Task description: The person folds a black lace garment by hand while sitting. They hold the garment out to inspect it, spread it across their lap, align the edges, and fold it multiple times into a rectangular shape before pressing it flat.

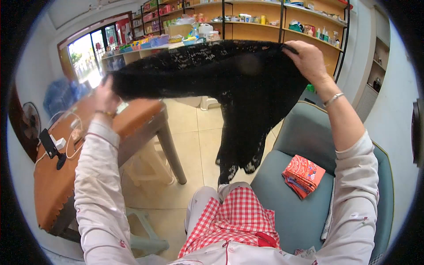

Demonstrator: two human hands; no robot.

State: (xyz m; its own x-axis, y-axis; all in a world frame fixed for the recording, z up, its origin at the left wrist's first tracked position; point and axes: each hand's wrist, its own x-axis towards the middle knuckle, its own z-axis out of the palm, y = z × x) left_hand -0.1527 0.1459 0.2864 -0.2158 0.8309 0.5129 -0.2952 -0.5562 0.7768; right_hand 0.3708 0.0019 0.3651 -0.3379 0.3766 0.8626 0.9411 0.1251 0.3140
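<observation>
A black lace garment [247, 84] hangs stretched in the air between my two raised hands. My right hand [308, 59] pinches its upper right corner between thumb and fingers. On the other side, my left hand [106, 93] is closed around the far end of what looks like a long sleeve; motion blurs these fingers. The garment's lower part drops in loose folds with patterned lace edges, ending just above my knees. Part of the shelving and the floor is hidden behind the cloth.
To the left stands a brown-covered table [57, 176] with a phone on a stand [52, 145] and white cables. A blue-grey sofa [274, 185] at right bears folded red patterned cloth [304, 174]. Stools [152, 163] sit beneath the table. Stocked shelves [256, 24] line the back.
</observation>
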